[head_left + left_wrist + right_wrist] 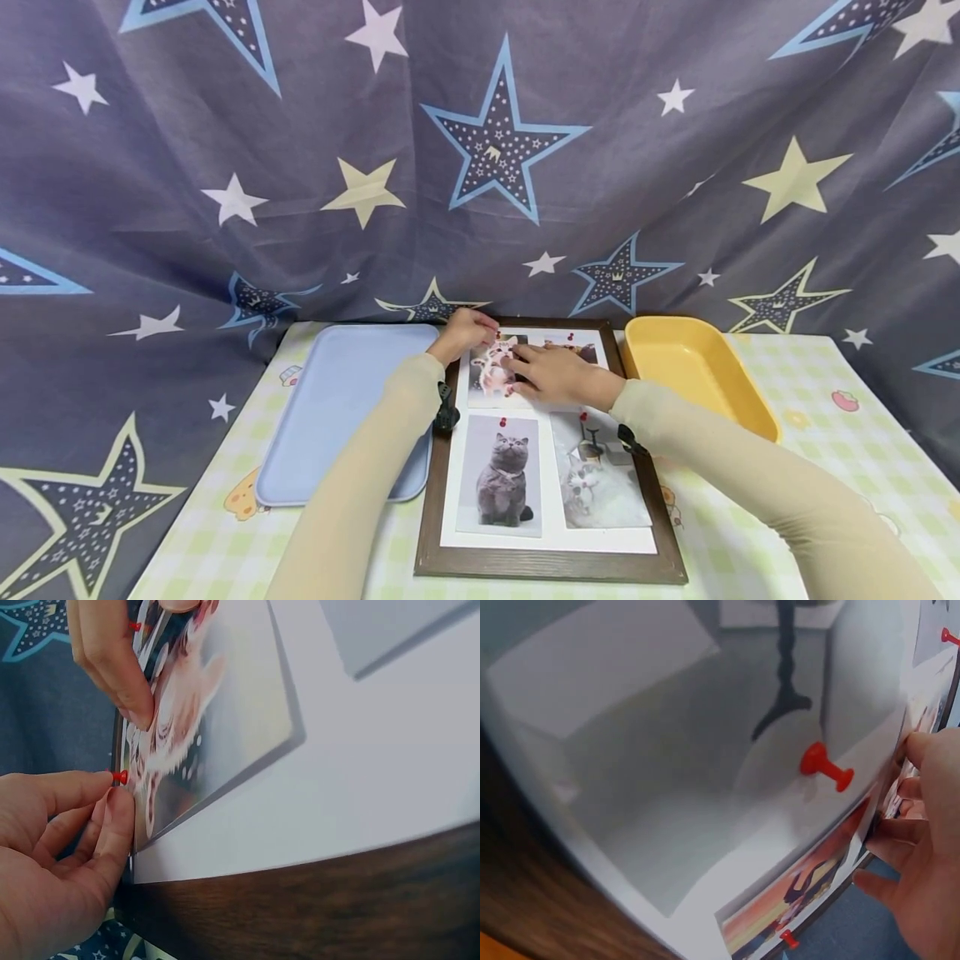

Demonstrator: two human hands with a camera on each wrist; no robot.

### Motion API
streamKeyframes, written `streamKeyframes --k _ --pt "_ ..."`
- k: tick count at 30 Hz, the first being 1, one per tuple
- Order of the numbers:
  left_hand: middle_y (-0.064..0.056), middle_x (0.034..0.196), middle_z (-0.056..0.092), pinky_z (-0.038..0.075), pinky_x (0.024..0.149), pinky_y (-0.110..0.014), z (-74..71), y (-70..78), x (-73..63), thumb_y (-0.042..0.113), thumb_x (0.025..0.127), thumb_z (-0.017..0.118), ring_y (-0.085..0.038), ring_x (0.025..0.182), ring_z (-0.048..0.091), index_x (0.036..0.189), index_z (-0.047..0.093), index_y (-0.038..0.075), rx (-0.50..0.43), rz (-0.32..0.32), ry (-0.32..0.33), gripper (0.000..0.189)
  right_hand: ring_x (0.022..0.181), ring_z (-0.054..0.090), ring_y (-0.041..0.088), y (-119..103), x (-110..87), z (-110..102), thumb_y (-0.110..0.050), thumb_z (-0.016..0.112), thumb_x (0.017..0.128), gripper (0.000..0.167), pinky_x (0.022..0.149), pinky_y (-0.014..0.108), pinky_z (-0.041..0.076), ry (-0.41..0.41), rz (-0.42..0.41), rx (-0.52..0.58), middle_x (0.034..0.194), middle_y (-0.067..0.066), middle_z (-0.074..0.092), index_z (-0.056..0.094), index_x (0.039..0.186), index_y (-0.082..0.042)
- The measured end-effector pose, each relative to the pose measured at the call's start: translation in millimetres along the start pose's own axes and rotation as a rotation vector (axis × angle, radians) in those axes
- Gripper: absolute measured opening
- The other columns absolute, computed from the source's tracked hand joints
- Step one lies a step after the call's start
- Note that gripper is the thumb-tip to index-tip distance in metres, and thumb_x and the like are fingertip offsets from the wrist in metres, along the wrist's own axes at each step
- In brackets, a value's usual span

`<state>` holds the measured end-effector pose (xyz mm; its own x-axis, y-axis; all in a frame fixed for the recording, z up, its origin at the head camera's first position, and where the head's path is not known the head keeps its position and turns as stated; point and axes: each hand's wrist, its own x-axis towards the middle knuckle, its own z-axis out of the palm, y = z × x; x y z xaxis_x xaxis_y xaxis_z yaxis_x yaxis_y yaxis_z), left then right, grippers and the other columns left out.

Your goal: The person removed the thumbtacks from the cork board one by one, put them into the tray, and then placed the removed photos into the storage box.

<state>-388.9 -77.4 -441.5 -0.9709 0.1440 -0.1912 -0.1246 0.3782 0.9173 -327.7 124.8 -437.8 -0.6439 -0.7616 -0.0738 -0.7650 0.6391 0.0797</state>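
By the left hand (467,329), a red pushpin (121,778) is pinched between thumb and fingertips at the top edge of the pink-toned photo (487,383), which is laid in the upper left of the framed board (551,564). That same photo is pressed by the right hand (558,375), its fingers spread and reaching across from the right, with nothing gripped. Below, a gray cat photo (502,479) and a white cat photo (600,492) are each fixed with a red pin near the top; the fourth photo (802,900), at the upper right, is pinned too and partly covered by the right hand in the head view. The board is flanked on the desk (810,400) by a blue tray (345,408) on the left and a yellow bin (675,358) on the right. The pinning of the pink-toned photo seems to be in hand — whether the point has been sunk cannot be told. What is called for next, it is judged, is a straight, firm push on the pin — with the photo held flat and square meanwhile.
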Motion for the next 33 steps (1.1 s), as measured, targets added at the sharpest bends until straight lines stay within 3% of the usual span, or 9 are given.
streamKeyframes --k 11,18,25,33 --pt "-0.022 0.108 0.073 0.054 0.068 -0.021 -2.1 0.7 1.7 -0.008 0.089 0.065 -0.014 0.079 0.063 0.112 0.073 -0.007 0.022 0.005 -0.010 0.024 0.138 0.051 0.039 0.9 -1.5 3.8 -0.039 0.045 0.108 0.051 0.110 0.058 0.047 0.045 -0.003 0.051 0.153 0.021 0.047 0.048 0.152 -0.013" --pt "-0.022 0.111 0.073 0.053 0.071 -0.022 0.6 -2.3 2.2 -0.008 0.087 0.067 -0.015 0.081 0.063 0.113 0.073 -0.008 0.041 0.026 -0.010 0.027 0.128 0.059 0.042 1.8 -0.8 1.8 -0.039 0.048 0.107 0.050 0.102 0.056 0.053 0.052 -0.014 0.054 0.152 0.023 0.048 0.051 0.150 -0.013" --pt "-0.018 0.110 0.074 0.055 0.074 -0.025 1.8 -2.5 5.4 -0.004 0.086 0.071 -0.018 0.086 0.065 0.111 0.076 -0.002 0.075 -0.014 0.016 0.026 0.118 0.065 0.043 2.6 -0.7 2.9 -0.037 0.049 0.107 0.051 0.099 0.056 0.055 0.057 -0.017 0.066 0.152 0.024 0.048 0.051 0.151 -0.013" --pt "-0.017 0.111 0.075 0.053 0.075 -0.025 0.9 -2.1 5.0 -0.002 0.085 0.073 -0.016 0.084 0.063 0.110 0.076 -0.001 0.081 -0.026 0.015 0.025 0.120 0.064 0.044 3.1 -1.0 5.1 -0.038 0.050 0.106 0.051 0.100 0.056 0.054 0.059 -0.007 0.086 0.153 0.025 0.048 0.051 0.151 -0.013"
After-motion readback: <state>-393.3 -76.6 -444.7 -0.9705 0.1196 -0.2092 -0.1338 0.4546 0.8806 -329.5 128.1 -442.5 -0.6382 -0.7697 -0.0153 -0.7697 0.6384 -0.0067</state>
